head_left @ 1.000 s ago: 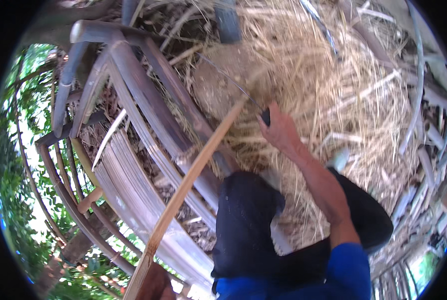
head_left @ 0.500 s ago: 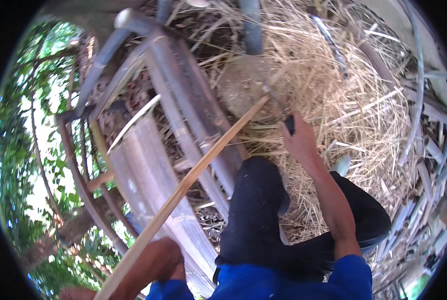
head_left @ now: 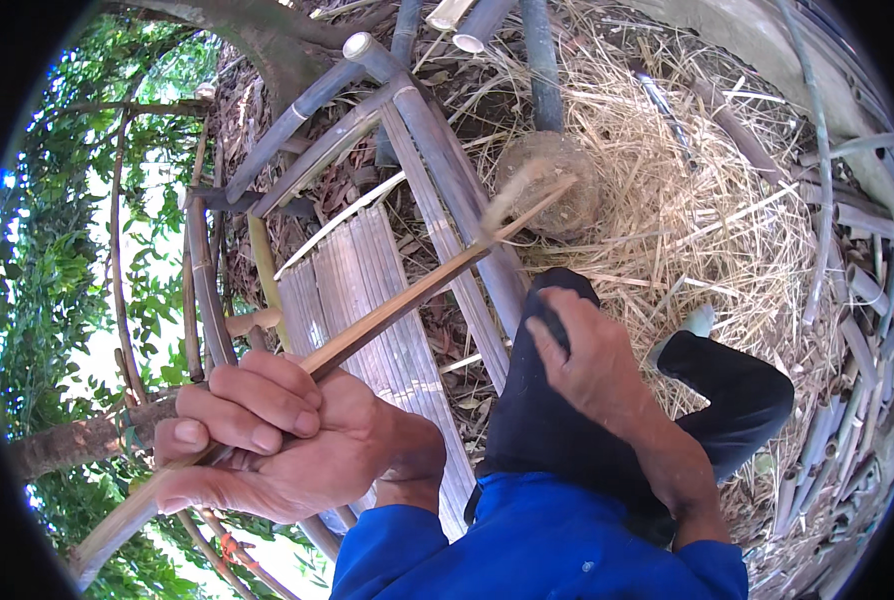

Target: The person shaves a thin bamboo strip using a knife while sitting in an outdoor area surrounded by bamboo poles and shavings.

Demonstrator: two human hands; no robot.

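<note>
My left hand (head_left: pixel 277 435) grips a long thin bamboo strip (head_left: pixel 407 300) that runs up and to the right, its far tip over a round stump (head_left: pixel 557 185). My right hand (head_left: pixel 587 355) is closed around a dark handle, likely of a knife whose blade is hidden. It hovers over my knee in dark trousers (head_left: pixel 547 420), just below the strip. Blue sleeves cover both my forearms.
A frame of grey bamboo poles with a slatted panel (head_left: pixel 367 290) lies to the left. Dry straw and shavings (head_left: pixel 707 220) cover the ground on the right. Cut bamboo pieces (head_left: pixel 857 400) pile at the right rim. Green trees (head_left: pixel 57 260) fill the left.
My left hand has come up into view along the strip. My right hand has drawn back from the straw toward my knee. The camera has tilted down.
</note>
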